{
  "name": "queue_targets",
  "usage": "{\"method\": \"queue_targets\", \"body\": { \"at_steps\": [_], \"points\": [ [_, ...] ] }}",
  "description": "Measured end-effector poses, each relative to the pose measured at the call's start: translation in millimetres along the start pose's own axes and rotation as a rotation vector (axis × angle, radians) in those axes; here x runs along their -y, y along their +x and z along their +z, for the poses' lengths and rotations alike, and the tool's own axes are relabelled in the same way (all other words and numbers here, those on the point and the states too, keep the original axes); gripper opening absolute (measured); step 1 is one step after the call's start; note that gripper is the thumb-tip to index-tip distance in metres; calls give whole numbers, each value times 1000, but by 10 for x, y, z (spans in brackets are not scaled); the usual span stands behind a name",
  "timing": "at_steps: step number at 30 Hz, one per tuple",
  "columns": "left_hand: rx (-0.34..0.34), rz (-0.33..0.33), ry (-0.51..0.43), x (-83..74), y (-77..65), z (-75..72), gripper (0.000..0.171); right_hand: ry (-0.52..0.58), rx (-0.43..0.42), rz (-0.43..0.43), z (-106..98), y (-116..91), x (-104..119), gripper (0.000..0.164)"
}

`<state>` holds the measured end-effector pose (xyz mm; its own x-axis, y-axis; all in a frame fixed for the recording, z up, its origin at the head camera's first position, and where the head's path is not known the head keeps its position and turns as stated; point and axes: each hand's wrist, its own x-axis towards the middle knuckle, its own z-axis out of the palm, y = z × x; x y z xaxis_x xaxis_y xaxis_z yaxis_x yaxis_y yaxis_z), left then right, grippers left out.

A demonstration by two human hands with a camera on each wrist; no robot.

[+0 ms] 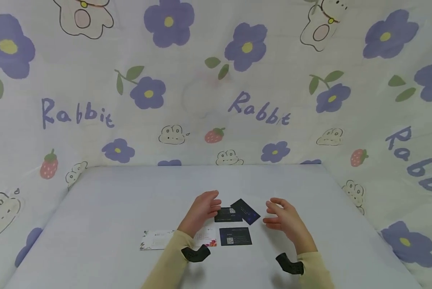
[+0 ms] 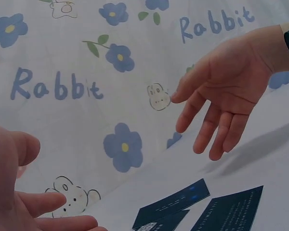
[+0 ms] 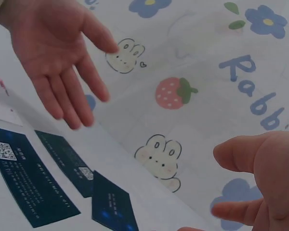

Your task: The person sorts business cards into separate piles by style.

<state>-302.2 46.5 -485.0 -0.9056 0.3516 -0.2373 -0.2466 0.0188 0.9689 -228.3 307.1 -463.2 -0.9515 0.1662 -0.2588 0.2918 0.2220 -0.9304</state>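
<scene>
Three dark cards lie on the white table between my two hands. One dark card (image 1: 235, 237) with a QR code is nearest me. Behind it, a tilted dark card (image 1: 245, 211) overlaps the corner of another dark card (image 1: 225, 217). My left hand (image 1: 201, 210) is held above the table at the cards' left, fingers relaxed and holding nothing. To their right, my right hand (image 1: 284, 218) hovers with its fingers loosely extended, also holding nothing; its palm (image 2: 231, 86) shows in the left wrist view. White printed paper (image 1: 154, 239) with floral decoration lies partly hidden under my left forearm.
A patterned cloth (image 1: 216, 92) with flowers, rabbits and strawberries hangs behind and at both sides of the white table (image 1: 104, 208). Black wrist devices (image 1: 196, 254) sit on both sleeves.
</scene>
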Motion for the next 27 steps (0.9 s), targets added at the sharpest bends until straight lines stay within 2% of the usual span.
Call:
{"method": "queue_targets", "body": {
  "at_steps": [6,12,16,19,27],
  "points": [
    [-7,22,74,76,247,164,60,46,-13,30,145,19,-72,63],
    [25,61,203,-27,531,410,57,66,-33,35,68,44,-101,63],
    [71,33,251,-83,574,447,60,111,-9,34,73,70,-103,66],
    [87,6,252,-87,583,469,60,157,2,42,80,79,-107,67],
    [67,-27,240,-11,610,479,62,298,-11,70,127,116,-144,67]
  ]
}}
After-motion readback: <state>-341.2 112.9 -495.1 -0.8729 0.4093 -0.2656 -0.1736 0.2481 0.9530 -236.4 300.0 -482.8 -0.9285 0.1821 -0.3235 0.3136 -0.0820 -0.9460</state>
